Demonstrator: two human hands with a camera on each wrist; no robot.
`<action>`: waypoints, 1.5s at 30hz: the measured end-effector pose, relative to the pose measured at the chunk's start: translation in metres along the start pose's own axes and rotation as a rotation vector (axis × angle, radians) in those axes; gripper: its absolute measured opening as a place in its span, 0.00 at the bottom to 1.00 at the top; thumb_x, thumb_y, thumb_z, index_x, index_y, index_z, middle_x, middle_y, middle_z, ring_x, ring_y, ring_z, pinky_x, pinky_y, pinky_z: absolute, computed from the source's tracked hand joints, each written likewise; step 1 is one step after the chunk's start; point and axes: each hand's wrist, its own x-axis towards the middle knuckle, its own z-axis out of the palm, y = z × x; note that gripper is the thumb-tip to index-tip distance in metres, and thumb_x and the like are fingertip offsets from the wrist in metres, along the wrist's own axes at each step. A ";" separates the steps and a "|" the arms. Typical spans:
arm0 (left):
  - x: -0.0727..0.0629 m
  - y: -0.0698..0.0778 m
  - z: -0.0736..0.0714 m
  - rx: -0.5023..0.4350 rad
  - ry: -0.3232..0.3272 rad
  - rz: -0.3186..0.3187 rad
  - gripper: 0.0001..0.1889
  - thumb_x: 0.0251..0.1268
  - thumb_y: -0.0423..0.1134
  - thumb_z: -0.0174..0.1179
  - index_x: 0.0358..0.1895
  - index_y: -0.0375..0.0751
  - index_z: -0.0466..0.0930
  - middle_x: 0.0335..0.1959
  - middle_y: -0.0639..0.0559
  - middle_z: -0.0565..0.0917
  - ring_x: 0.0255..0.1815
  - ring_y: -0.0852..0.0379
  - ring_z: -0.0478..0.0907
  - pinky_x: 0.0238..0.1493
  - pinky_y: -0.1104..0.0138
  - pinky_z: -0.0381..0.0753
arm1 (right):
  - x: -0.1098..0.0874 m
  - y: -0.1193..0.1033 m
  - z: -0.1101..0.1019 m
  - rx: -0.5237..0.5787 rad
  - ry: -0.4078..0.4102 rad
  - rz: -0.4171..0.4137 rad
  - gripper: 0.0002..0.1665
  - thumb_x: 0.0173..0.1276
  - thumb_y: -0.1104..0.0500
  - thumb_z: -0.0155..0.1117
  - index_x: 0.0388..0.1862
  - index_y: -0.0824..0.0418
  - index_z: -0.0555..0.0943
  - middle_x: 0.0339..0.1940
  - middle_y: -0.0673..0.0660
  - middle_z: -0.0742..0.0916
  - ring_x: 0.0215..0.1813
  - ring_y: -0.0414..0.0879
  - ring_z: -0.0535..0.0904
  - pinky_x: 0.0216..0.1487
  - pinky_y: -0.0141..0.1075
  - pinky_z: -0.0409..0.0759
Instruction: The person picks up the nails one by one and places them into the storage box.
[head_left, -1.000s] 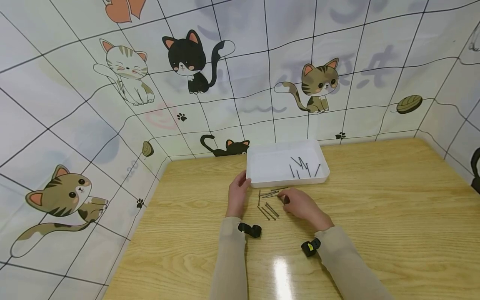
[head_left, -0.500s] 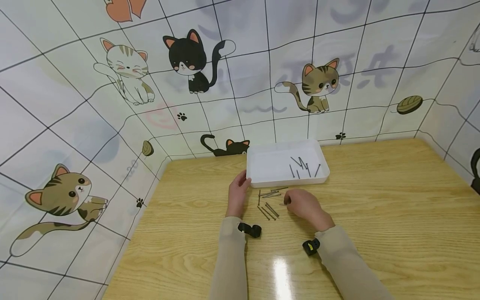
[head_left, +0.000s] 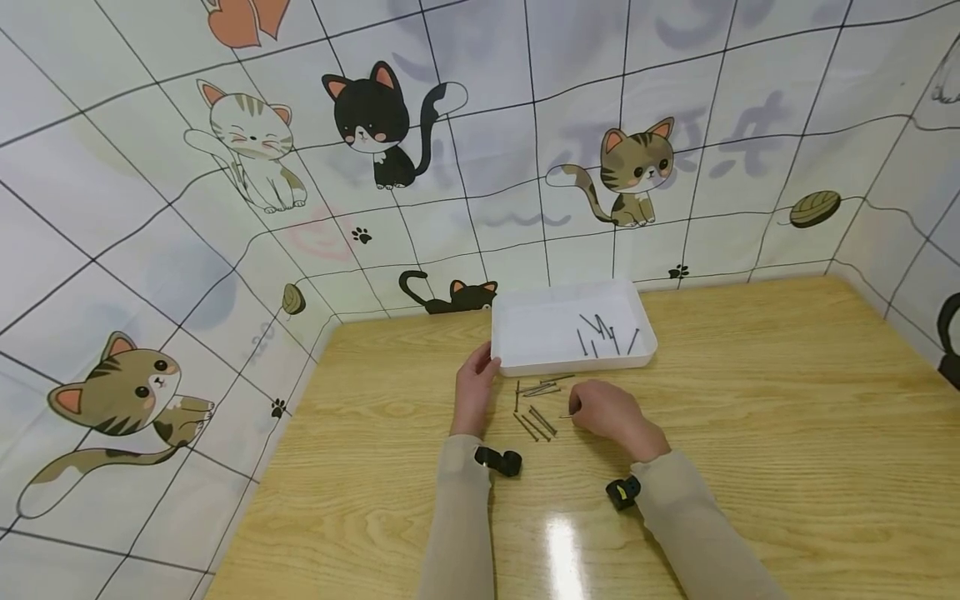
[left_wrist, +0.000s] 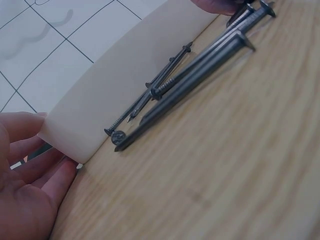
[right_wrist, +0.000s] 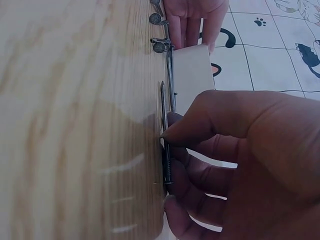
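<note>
My right hand (head_left: 611, 414) is low over the table, just right of the loose nails, and pinches one nail (right_wrist: 164, 112) between thumb and fingers; the tip of that nail sticks out to the left in the head view. At the near left corner of a white tray (head_left: 528, 329), my left hand (head_left: 474, 396) grips the rim and wall. Several dark nails (head_left: 542, 422) lie on the table in front of the tray, some crossing each other. More nails (head_left: 600, 329) lie scattered in the tray's right half.
The wooden table (head_left: 772, 417) meets a wall (head_left: 510, 167) covered with cat-print sheeting directly behind the tray. A black object (head_left: 951, 342) shows at the far right edge. Each wrist wears a small black camera.
My right hand has drawn slightly back and right from the loose nails with a nail in its fingers. The left hand and tray have stayed in place.
</note>
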 end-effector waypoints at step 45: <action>-0.002 0.000 0.000 -0.015 0.004 -0.005 0.22 0.63 0.42 0.53 0.61 0.48 0.68 0.57 0.54 0.72 0.56 0.60 0.67 0.57 0.62 0.65 | -0.002 -0.002 -0.004 -0.091 0.038 -0.025 0.03 0.51 0.68 0.61 0.24 0.61 0.77 0.24 0.51 0.79 0.25 0.43 0.70 0.27 0.36 0.71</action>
